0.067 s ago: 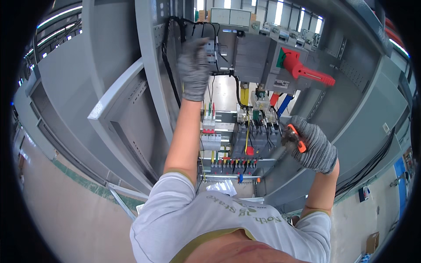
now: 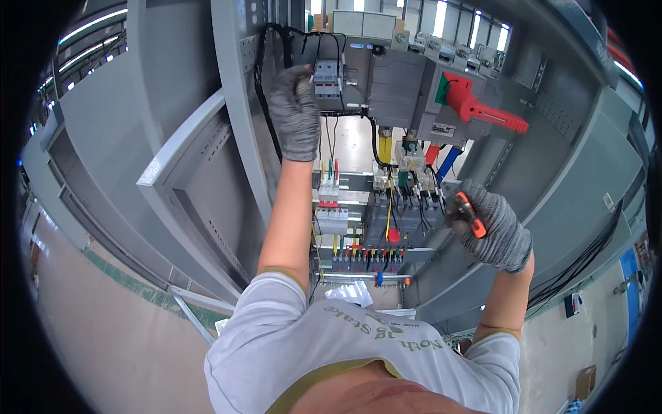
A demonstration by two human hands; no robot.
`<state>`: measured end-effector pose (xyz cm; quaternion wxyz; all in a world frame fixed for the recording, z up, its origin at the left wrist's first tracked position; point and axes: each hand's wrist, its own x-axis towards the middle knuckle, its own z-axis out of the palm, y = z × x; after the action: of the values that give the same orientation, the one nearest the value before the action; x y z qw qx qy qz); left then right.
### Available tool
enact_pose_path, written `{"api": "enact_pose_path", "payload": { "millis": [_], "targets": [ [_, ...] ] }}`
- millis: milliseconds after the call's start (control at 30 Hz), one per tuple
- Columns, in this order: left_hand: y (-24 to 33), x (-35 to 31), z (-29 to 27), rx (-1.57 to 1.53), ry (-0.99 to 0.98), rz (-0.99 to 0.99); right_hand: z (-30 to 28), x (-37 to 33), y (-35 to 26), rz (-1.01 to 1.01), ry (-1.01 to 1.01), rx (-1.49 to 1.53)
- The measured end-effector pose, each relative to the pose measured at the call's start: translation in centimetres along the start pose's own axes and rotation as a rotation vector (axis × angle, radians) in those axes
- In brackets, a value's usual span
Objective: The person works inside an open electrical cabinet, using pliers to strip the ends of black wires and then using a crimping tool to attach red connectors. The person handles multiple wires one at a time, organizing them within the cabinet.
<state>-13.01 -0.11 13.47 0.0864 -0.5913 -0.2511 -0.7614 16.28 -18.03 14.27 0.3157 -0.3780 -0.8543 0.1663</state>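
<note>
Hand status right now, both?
Left hand: beside the grey switch module; open or closed can't be told.
Right hand: closed, holding an orange-handled tool.

The right hand (image 2: 495, 226) hides part of the orange-handled tool (image 2: 477, 226).

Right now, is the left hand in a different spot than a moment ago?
Yes, the left hand has moved a little left, showing more of the grey block it partly covered.

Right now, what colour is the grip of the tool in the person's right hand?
The tool's grip is mostly orange, seen best in the head view.
</note>
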Motion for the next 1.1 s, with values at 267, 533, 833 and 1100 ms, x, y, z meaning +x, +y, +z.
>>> {"api": "enact_pose_path", "payload": {
  "millis": [267, 533, 833, 1100],
  "targets": [
    [-3.2, -3.6, 1.0, 0.465, -0.492, 0.288, 0.0, 2.3, 1.5, -0.044, 0.266, 0.308],
    [-0.4, 1.6, 0.7, 0.141, -0.301, 0.348, -1.0, 8.8, 2.8, -0.184, 0.401, 0.242],
    [-1.1, 7.0, 2.9, 0.066, -0.308, 0.324, -1.5, 13.0, 0.0, -0.252, 0.475, 0.163],
    [0.7, 7.2, 3.8, -0.363, -0.467, -0.308, -1.7, 17.2, -0.3, -0.108, 0.612, -0.789]
  ]
}}
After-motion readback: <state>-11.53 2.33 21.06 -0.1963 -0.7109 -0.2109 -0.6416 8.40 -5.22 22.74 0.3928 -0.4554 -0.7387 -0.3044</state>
